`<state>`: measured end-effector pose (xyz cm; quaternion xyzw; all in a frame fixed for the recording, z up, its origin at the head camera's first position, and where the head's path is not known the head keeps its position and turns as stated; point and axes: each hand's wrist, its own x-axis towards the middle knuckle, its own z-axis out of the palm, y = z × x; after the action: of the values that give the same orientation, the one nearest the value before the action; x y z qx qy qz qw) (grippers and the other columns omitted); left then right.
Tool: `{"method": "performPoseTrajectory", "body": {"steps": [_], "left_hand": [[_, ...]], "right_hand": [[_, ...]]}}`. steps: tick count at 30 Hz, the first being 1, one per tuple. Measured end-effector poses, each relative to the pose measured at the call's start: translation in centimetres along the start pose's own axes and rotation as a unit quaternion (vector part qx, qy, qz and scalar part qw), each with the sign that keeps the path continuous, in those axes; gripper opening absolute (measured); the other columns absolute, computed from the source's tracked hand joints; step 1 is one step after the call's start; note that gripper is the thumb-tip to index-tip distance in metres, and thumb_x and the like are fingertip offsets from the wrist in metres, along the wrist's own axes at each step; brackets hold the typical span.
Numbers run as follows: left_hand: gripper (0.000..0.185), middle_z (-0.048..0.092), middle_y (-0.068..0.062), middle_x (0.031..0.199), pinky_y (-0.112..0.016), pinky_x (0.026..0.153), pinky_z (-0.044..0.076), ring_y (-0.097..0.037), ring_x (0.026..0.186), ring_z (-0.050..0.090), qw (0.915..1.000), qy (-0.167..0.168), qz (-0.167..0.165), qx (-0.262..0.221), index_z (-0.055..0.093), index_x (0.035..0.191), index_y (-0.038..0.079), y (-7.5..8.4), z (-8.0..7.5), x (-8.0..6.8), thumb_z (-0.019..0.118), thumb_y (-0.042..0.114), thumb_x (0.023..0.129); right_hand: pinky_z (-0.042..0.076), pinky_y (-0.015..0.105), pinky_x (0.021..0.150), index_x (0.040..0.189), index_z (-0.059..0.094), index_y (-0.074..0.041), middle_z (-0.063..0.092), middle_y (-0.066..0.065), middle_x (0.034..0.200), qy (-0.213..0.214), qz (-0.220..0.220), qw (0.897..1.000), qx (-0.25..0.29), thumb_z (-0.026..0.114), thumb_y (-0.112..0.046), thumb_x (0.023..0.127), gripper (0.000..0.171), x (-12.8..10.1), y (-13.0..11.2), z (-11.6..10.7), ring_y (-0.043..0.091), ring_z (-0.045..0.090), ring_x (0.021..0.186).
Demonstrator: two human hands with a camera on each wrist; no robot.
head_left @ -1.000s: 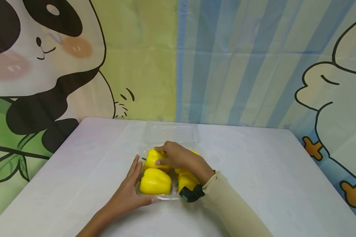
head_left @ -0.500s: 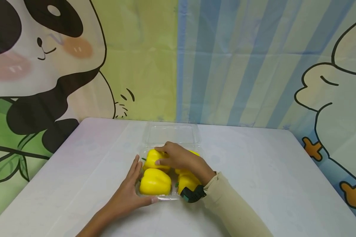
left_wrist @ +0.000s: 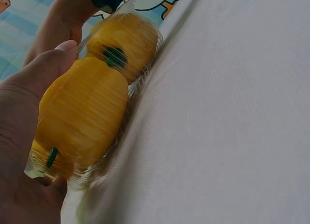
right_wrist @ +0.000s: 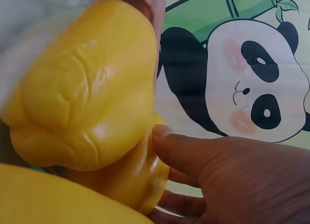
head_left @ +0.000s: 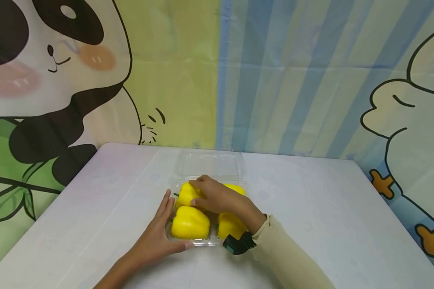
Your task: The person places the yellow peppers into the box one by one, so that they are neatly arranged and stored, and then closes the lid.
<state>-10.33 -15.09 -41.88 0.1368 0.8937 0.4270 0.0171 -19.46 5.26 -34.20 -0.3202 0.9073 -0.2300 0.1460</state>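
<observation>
A clear plastic tray (head_left: 202, 242) holds several yellow bell peppers on the white table (head_left: 311, 208). Its open lid (head_left: 209, 163) lies flat behind it. My right hand (head_left: 217, 196) reaches over the tray and grips the far-left pepper (head_left: 184, 194), fingers curled over its top. In the right wrist view the thumb (right_wrist: 218, 161) presses that pepper (right_wrist: 87, 88) from the side. My left hand (head_left: 159, 237) lies straight-fingered against the tray's left wall, thumb along the front rim, beside the near-left pepper (head_left: 189, 224). The left wrist view shows the left hand (left_wrist: 29, 112) against the wall and peppers (left_wrist: 82, 122) behind it.
A cartoon cloth with a panda (head_left: 39, 80) and blue stripes hangs close behind the table's far edge. Bare tabletop stretches left and right of the tray. A black band (head_left: 238, 243) sits on my right wrist over a beige sleeve.
My right hand has drawn slightly back toward me over the far-left pepper. The left hand stays pressed on the tray's side.
</observation>
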Motion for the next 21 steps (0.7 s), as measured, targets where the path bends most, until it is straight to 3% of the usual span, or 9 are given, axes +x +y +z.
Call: {"method": "performPoseTrajectory", "body": {"steps": [5,11,21], "left_hand": [[0.123,-0.013,0.009,0.161,-0.066,0.104,0.025,-0.036,0.142,0.024,1.0000,0.003,0.007,-0.001,0.008,0.157,0.008,0.0,0.0,0.0,0.081,0.057,0.070],[0.123,-0.013,0.008,0.161,-0.067,0.104,0.025,-0.036,0.142,0.023,1.0000,0.002,0.007,-0.001,0.008,0.156,0.007,0.0,0.0,0.0,0.081,0.057,0.070],[0.124,-0.012,0.006,0.161,-0.068,0.104,0.023,-0.036,0.143,0.019,1.0000,-0.003,-0.007,0.000,0.008,0.156,0.007,0.2,0.1,0.1,0.081,0.058,0.070]], "right_hand": [[0.037,0.040,0.107,0.151,0.036,-0.008,0.028,0.012,0.155,0.018,-0.015,1.000,-0.003,0.059,-0.032,0.098,0.063,-0.9,0.0,-0.3,0.027,0.042,0.133],[0.032,0.042,0.110,0.148,0.041,-0.008,0.036,0.010,0.152,0.026,-0.028,0.998,0.040,0.058,-0.030,0.099,0.056,-2.3,0.7,-1.3,0.026,0.037,0.137],[0.033,0.045,0.110,0.144,0.048,-0.009,0.044,0.010,0.146,0.078,-0.033,0.993,0.079,0.057,-0.031,0.099,0.050,-3.7,2.6,-2.2,0.026,0.039,0.136]]}}
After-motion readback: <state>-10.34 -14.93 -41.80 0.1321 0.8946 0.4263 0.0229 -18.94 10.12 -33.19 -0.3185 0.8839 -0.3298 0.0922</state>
